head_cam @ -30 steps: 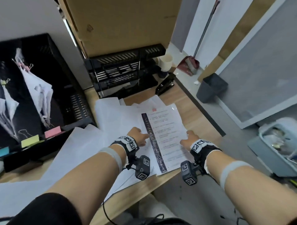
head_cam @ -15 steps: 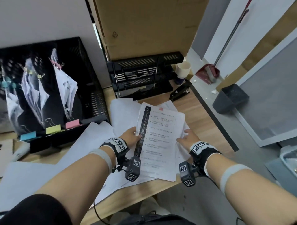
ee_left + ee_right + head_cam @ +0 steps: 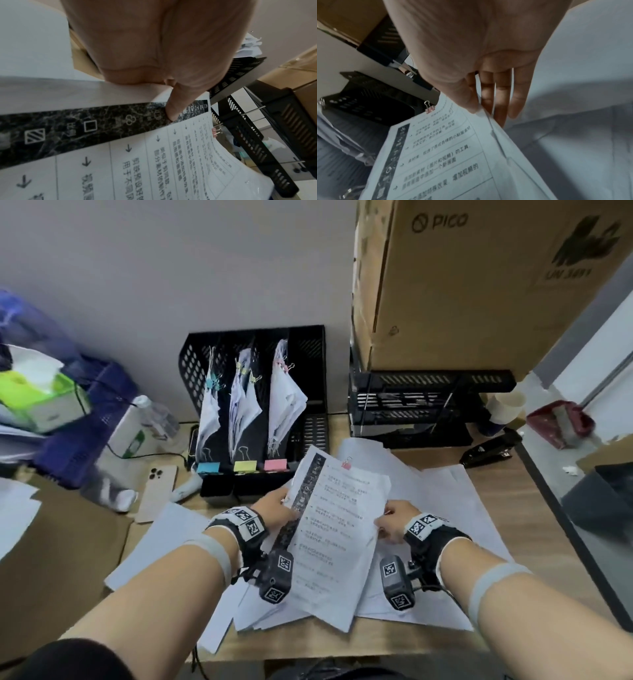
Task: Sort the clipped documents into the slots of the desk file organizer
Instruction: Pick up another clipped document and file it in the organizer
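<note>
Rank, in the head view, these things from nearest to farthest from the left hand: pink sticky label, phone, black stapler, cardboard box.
From the left hand:
1. Pink sticky label, just beyond it.
2. Phone, to its left.
3. Black stapler, far right.
4. Cardboard box, back right.

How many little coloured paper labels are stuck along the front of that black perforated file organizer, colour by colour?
Blue paper label: 1
Yellow paper label: 1
Pink paper label: 1
Total: 3, one at the front of each filled slot of the black perforated file organizer.
</note>
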`<state>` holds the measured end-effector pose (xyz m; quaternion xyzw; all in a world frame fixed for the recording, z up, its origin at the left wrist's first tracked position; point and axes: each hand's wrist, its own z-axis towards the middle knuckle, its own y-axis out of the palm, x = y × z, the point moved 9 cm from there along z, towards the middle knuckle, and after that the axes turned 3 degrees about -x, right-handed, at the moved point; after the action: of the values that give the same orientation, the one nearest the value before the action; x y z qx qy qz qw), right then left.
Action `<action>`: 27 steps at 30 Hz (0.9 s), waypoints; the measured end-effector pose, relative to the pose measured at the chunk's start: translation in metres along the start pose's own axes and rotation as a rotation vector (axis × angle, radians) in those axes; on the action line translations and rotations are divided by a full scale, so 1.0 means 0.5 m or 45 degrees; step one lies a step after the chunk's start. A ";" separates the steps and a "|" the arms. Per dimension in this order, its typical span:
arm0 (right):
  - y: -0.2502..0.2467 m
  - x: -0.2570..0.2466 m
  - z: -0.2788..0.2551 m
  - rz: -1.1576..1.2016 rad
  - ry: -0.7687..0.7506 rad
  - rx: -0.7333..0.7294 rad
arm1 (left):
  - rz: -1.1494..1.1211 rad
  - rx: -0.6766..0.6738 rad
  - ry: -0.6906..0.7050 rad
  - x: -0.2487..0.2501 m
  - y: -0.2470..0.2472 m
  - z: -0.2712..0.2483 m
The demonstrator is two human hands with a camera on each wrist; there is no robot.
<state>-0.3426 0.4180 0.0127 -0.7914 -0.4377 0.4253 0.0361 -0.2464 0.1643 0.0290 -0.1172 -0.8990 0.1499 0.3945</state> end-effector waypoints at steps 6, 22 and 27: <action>0.059 0.007 -0.006 -0.090 -0.012 -0.066 | 0.215 0.016 -0.142 -0.061 -0.011 -0.037; 0.058 -0.029 -0.046 -0.012 -0.132 -0.049 | 0.057 0.031 -0.046 -0.087 -0.008 -0.043; 0.023 -0.085 -0.044 0.185 -0.228 0.084 | -0.164 -0.041 0.000 -0.063 -0.023 -0.045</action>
<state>-0.3303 0.3874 0.0489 -0.7781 -0.3665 0.5101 -0.0079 -0.2099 0.1472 0.0263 -0.0656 -0.9070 0.1096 0.4014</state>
